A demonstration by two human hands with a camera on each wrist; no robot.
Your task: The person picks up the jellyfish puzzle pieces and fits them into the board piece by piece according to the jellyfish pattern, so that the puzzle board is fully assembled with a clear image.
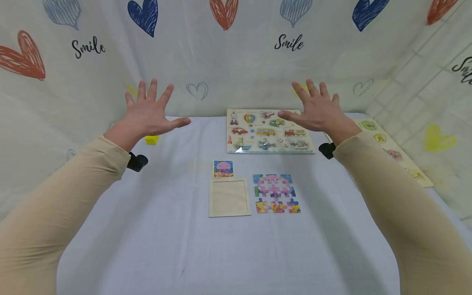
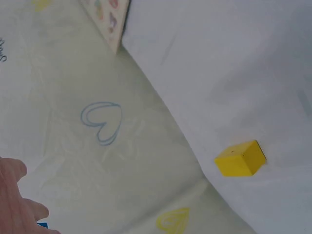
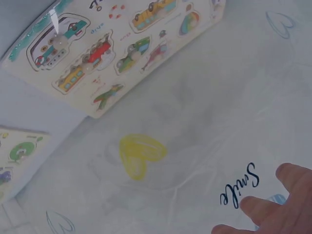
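Both hands are held up over the far part of the table with fingers spread and nothing in them. My left hand (image 1: 145, 114) is above a yellow block (image 1: 151, 140), which the left wrist view shows whole on the cloth. My right hand (image 1: 318, 107) overlaps the upper right of the vehicle puzzle board (image 1: 271, 143) in the head view. Mid-table lies a square wooden puzzle tray (image 1: 230, 198) with a bare base. A small octopus picture card (image 1: 223, 169) sits just behind it. To its right, octopus jigsaw pieces (image 1: 274, 186) are laid out in rows, the front row slightly apart.
A second puzzle board (image 1: 396, 153) lies along the table's right edge, partly behind the right forearm. A curtain (image 1: 243, 65) printed with hearts and "Smile" hangs at the back. White cloth (image 1: 221, 254) covers the table.
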